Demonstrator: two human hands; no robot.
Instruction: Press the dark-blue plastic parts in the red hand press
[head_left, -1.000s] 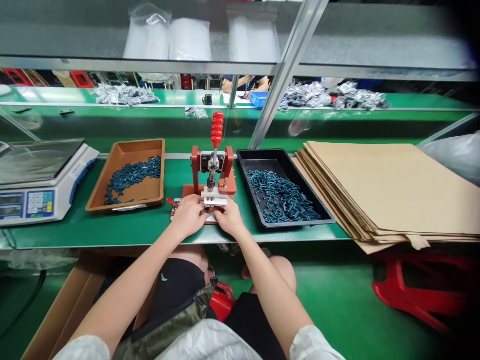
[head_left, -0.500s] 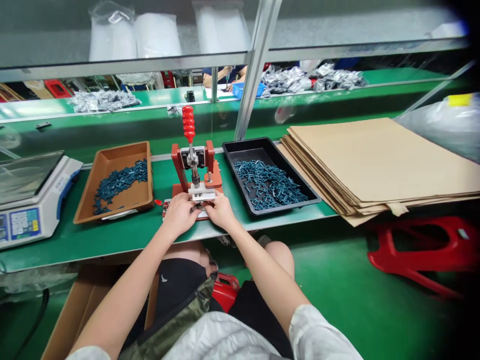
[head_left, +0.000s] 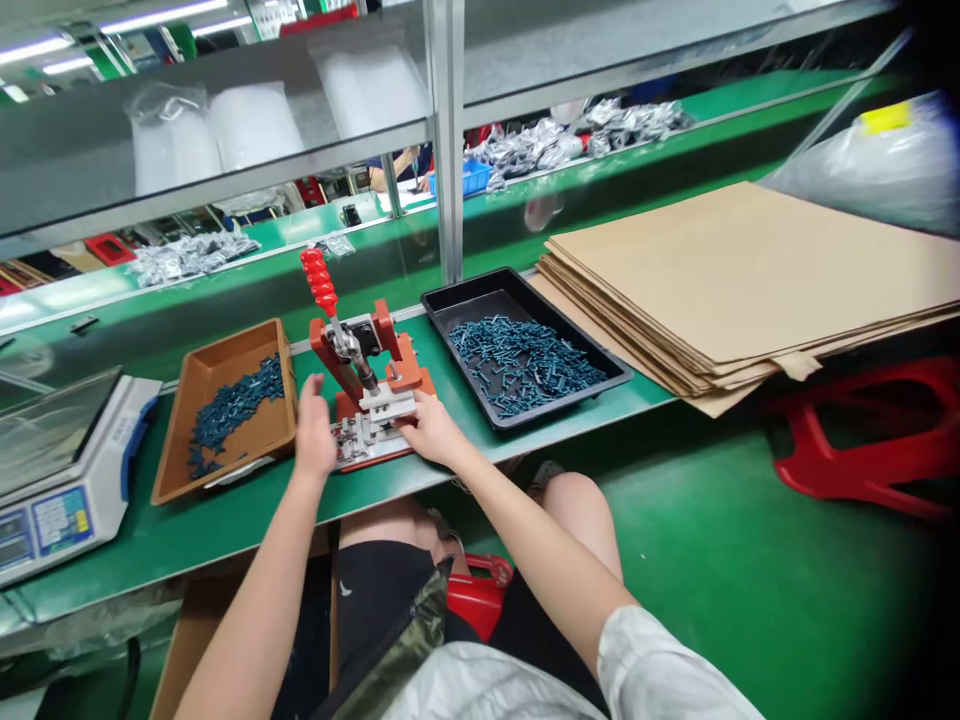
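The press (head_left: 409,374), between the brown tray (head_left: 259,428) and the black tray (head_left: 481,300), looks heavy and stiff, best held by its red handle (head_left: 319,284). The left hand (head_left: 315,432) is spread beside it; the right hand (head_left: 436,430) touches its front, pinching or not, I cannot tell.

Factory workshop, green workbench (head_left: 180,535), red-handled press (head_left: 346,345), trays (head_left: 487,302) of small parts (head_left: 529,362), electronic scale (head_left: 64,520)
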